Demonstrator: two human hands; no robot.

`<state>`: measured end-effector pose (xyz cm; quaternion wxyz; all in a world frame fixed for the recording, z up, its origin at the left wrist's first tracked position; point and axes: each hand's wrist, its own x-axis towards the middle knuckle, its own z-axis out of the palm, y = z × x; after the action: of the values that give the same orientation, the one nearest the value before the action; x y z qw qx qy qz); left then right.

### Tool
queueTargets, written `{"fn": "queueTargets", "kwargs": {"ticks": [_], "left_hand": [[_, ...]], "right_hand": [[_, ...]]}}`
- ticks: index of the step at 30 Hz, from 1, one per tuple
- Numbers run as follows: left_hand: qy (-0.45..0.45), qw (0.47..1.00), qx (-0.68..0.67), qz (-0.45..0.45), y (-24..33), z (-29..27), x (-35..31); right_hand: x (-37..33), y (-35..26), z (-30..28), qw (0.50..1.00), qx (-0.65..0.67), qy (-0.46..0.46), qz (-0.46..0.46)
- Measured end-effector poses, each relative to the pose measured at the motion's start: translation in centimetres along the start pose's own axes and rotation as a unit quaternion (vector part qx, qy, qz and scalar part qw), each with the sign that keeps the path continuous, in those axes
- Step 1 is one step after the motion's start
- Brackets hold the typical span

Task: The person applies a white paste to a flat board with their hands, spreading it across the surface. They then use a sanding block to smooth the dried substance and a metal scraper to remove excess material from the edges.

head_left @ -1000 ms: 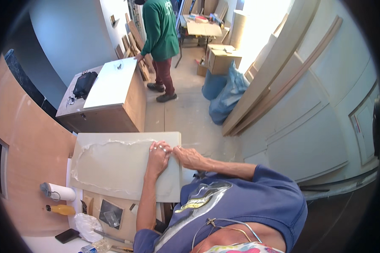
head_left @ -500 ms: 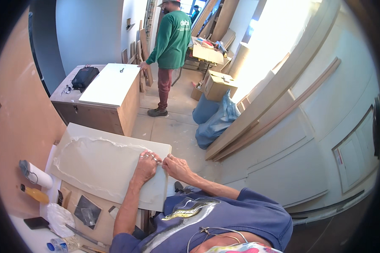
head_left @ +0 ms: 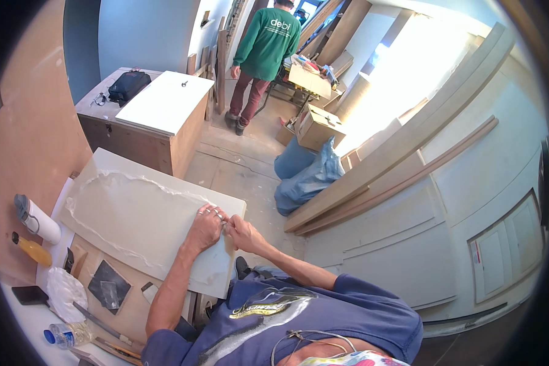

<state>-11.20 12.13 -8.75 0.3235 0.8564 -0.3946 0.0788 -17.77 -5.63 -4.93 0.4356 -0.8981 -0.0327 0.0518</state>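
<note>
A pale flat panel (head_left: 171, 182) lies in front of me across the work surface. Over it runs a thin whitish sheet or film with a ragged, curled edge (head_left: 123, 178); whether it is paper or plastic I cannot tell. My left hand (head_left: 205, 229), with rings on its fingers, rests on the panel near its right end, fingers bent and pressed together. Right beside it, my right hand (head_left: 245, 235) is closed in a pinch, thumb and fingers at the ragged edge. The fingertips of both hands meet, so what lies between them is mostly hidden.
A white bottle (head_left: 43, 224), a yellow bottle (head_left: 32, 249), a white plastic bag (head_left: 66, 294), a phone (head_left: 30, 296) and a clear bottle (head_left: 67, 336) stand at left. Beyond are a wooden box (head_left: 137, 139), a person in green (head_left: 268, 46), a blue bag (head_left: 311, 180) and leaning planks (head_left: 402, 128).
My hands have shifted slightly left and come closer together at the ragged edge. The person in green has let go of the wooden box and stepped away with their back turned. My view has tilted.
</note>
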Motion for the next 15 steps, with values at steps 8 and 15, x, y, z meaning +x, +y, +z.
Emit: {"fn": "queueTargets", "kwargs": {"ticks": [8,15], "left_hand": [[0.012,0.982,-0.168,-0.085,1.1,-1.9,0.9],[0.024,0.99,-0.133,-0.029,0.5,-2.1,0.3]], "right_hand": [[0.1,-0.3,1.7,0.955,0.273,-0.035,0.112],[-0.5,-2.8,-1.9,0.996,0.048,-0.071,0.026]]}}
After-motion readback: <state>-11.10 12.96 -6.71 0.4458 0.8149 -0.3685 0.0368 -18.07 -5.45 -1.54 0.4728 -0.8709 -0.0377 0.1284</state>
